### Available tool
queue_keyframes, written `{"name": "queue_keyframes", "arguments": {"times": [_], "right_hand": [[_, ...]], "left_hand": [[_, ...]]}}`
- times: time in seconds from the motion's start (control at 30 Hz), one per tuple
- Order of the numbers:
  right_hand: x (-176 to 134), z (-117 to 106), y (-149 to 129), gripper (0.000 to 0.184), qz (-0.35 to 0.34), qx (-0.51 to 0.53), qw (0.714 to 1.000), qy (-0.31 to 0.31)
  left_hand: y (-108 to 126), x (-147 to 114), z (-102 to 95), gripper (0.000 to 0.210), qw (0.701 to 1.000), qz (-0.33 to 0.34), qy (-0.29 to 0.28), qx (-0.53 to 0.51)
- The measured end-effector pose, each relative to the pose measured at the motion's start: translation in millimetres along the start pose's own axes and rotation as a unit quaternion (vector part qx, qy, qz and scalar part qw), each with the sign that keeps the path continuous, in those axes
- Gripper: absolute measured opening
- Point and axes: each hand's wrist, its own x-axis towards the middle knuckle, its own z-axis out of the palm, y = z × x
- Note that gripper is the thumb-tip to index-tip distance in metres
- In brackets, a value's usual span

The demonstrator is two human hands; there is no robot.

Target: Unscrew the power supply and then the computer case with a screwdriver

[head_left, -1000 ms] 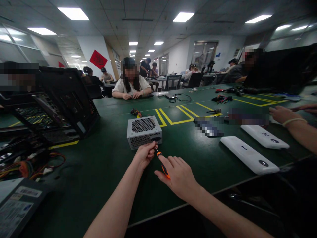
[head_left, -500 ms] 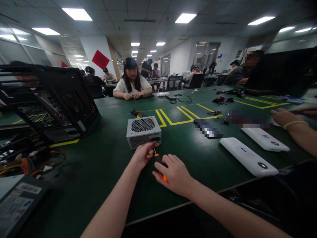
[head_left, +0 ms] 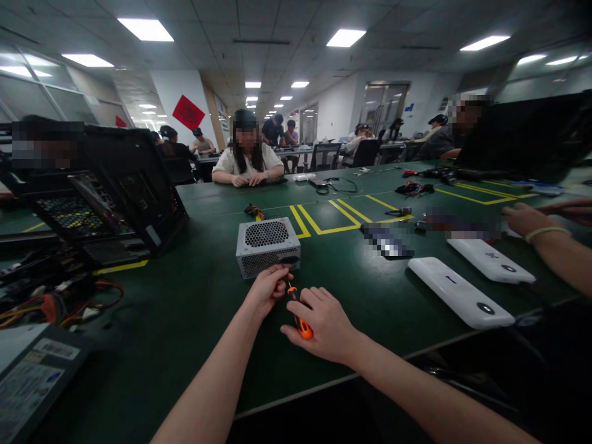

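Note:
In front of me on the green table stands a silver computer power supply [head_left: 268, 243], with a honeycomb grille on top. My right hand [head_left: 326, 324] is closed around the orange and black handle of a screwdriver [head_left: 303, 327], whose shaft points toward the lower right of the power supply. Close against that corner, my left hand [head_left: 271, 287] pinches at the screwdriver's tip. What lies between its fingertips is too small to make out. A bundle of wires [head_left: 254, 211] comes out behind the power supply.
An open black computer case [head_left: 139, 191] stands at the left, near tangled cables [head_left: 55, 308] and another power supply [head_left: 37, 376]. Two white power banks [head_left: 457, 290] [head_left: 490, 259] lie at the right. Beyond them are a co-worker's hands [head_left: 531, 222]. Another person sits across the table.
The screwdriver handle has turned a little in my right hand, showing more orange, and that hand's thumb has shifted slightly left. My left hand stays at the power supply's corner.

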Motion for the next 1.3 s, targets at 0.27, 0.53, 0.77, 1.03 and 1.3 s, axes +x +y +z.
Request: {"name": "queue_keyframes", "arguments": {"times": [0.27,0.53,0.77,1.03,1.3], "right_hand": [[-1.5,3.3,-0.1,0.021,0.01,-0.007,1.0,0.015],[-2.7,5.6,-0.4,0.02,0.037,-0.045,0.998,0.031],[-3.3,5.6,0.5,0.017,0.012,-0.064,0.997,0.035],[-3.9,6.1,0.8,0.014,0.023,-0.066,0.997,0.029],[-4.7,8.3,2.1,0.017,0.019,-0.05,0.998,0.031]], "left_hand": [[-2.3,1.3,1.0,0.015,1.0,0.004,0.01,0.01],[-2.2,0.0,2.2,0.016,1.0,0.01,0.006,0.023],[-0.9,0.2,2.5,0.014,1.0,0.003,0.008,0.015],[-0.8,-1.1,-0.5,0.018,1.0,-0.008,-0.016,-0.013],[2.5,-4.2,2.0,0.012,0.999,0.005,-0.006,-0.032]]}}
